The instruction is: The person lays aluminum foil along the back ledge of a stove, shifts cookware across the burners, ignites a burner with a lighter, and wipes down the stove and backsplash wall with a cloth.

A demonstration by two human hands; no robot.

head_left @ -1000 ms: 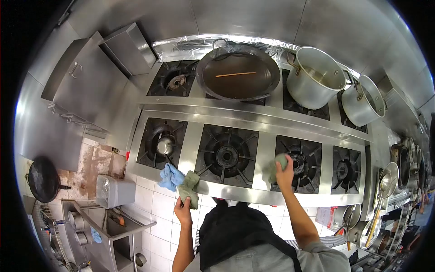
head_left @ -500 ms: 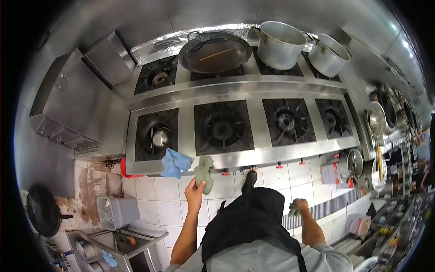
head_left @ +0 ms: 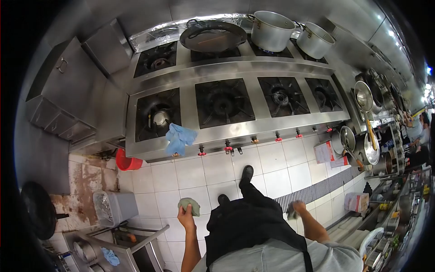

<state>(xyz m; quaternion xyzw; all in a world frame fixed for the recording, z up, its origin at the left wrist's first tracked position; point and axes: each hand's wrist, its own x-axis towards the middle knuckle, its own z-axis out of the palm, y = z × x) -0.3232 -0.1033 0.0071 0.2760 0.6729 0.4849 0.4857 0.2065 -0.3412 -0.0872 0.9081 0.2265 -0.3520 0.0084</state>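
My left hand (head_left: pixel 186 216) is closed round a bunched pale green cloth (head_left: pixel 190 206), held over the white floor tiles in front of the stove (head_left: pixel 235 132). Out to the other side, my right hand (head_left: pixel 299 207) is closed on a crumpled grey-green wad (head_left: pixel 291 211); it is blurred, so its kind is unclear. A blue cloth (head_left: pixel 180 138) hangs over the stove's front edge at the left, apart from both hands. Behind it, a small shiny metal piece (head_left: pixel 160 118) sits on the front left burner.
A wide dark pan (head_left: pixel 213 38) and two large pots (head_left: pixel 272 32), (head_left: pixel 316 41) stand on the back burners. By the stove's left end is a red bucket (head_left: pixel 128 160), with a lined bin (head_left: pixel 115 208) nearer me. Ladles and pans crowd the right; a floor grate (head_left: pixel 312 188) runs below.
My body has stepped back from the stove. My left hand has drawn the green cloth away from the stove's front edge and lower; the right hand still holds its wad.
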